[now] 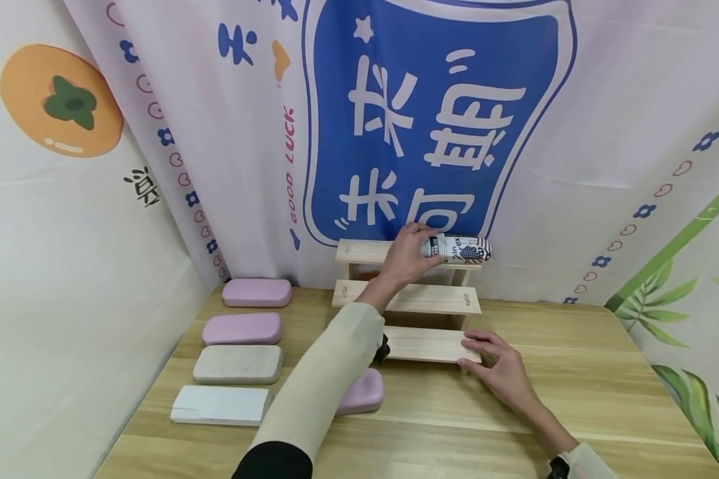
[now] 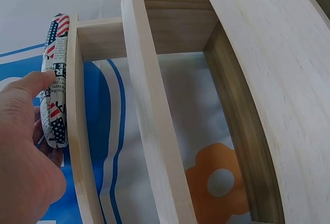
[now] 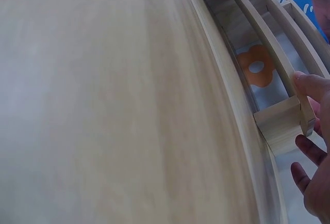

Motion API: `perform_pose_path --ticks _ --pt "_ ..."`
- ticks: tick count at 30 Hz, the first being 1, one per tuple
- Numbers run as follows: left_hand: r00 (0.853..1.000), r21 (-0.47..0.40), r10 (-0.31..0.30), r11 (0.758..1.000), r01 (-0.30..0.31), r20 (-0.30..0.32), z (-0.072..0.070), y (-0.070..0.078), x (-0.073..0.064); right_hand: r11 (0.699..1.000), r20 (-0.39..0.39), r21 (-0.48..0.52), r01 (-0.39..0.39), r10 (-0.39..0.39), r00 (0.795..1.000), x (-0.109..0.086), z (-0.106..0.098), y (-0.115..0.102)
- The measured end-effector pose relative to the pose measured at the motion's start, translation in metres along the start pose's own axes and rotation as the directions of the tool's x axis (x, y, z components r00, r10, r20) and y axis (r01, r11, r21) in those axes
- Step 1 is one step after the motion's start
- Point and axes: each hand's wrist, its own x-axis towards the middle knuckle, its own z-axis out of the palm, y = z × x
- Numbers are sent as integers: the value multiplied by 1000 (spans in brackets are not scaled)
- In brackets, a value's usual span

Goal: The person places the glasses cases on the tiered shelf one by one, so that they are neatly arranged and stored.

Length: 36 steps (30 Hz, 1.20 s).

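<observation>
A three-step wooden display rack [image 1: 431,299] stands against the backdrop. On its top step my left hand [image 1: 409,256] grips an eyeglass case [image 1: 464,248] with a newspaper-and-flag print, thumb and fingers around its left end. In the left wrist view the case [image 2: 55,84] lies along the edge of the top board. My right hand [image 1: 503,372] pinches the right end of the lowest step [image 1: 425,344], thumb on the front edge, fingers on top. From the right wrist view, the thumb and fingers of that hand [image 3: 317,146] straddle the board's end [image 3: 304,113].
On the wooden table [image 1: 575,372], several cases line the left side: two pink ones [image 1: 256,293], a grey one [image 1: 238,364] and a white one [image 1: 220,404]. Another pink case [image 1: 364,391] is partly hidden behind my left forearm. A printed cloth [image 1: 533,199] hangs behind the rack.
</observation>
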Motion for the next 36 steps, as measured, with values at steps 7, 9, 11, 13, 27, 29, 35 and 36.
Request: perform_pose_path --ticks 7,9,11,13,27,29,35,36 --pt "1000 28 7 1000 -6 -24 3 1 -2 1000 5 -10 -6 6 1000 -1 -1 -1" --pt "999 46 21 999 -19 -33 2 1 -2 1000 6 -10 -8 8 1000 -2 -1 -1" --pt "998 60 41 997 -38 -43 1 2 -4 1000 7 -10 -9 9 1000 -2 -1 -1" --pt "997 67 63 996 -60 -50 -2 4 -6 1000 9 -8 -10 10 1000 -2 -1 -1" --pt "982 -16 173 985 -174 -71 -28 9 -25 1000 6 -2 -4 4 1000 0 -1 2" --pt "979 -14 190 981 -192 -74 -32 10 -27 1000 4 4 -1 1 1000 0 -1 1" --pt "975 -22 212 977 -214 -70 -46 15 -34 1000 2 16 3 -3 1000 2 -1 -1" --pt "974 -28 214 976 -217 -72 -49 15 -36 1000 4 14 2 -2 1000 2 -1 -1"
